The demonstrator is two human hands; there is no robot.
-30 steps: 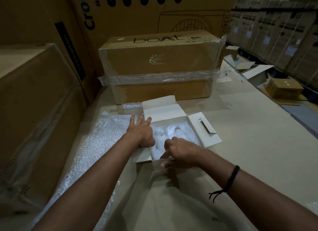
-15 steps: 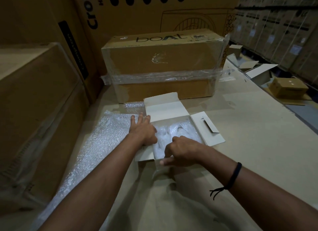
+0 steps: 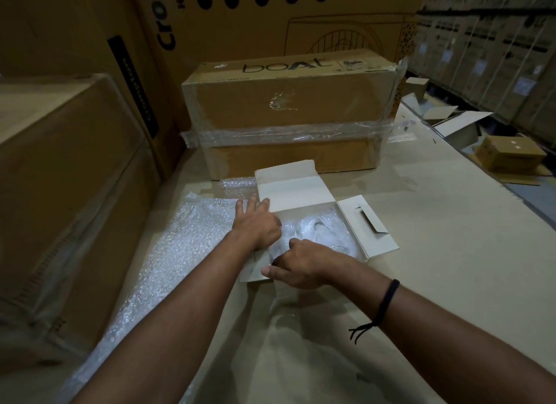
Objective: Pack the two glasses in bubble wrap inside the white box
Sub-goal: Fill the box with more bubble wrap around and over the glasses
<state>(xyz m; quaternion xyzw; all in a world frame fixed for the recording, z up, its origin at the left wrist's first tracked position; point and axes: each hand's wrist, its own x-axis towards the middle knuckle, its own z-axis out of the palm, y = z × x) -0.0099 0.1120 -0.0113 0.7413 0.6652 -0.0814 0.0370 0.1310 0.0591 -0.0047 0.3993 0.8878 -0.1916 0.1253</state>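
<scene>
On the bench (image 3: 421, 223), beside a bubble wrap sheet (image 3: 180, 241), the open white box (image 3: 301, 190) holds the wrapped glasses (image 3: 325, 232). The left hand (image 3: 255, 226), grip spread, steadies its edge; the right hand (image 3: 301, 265), grip curled inside, pinch unclear. Tucking seems underway; next, fold the flaps (image 3: 370, 226) shut

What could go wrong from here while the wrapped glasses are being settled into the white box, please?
1. The right hand curls its fingers into the bubble-wrapped glasses; pressing hard might crack the glass.
2. The white box has its flaps open; the wrap seems to spill over its near end and could stop the lid flap closing.
3. The left hand steadies only the box's left edge, so the box may slide.
</scene>
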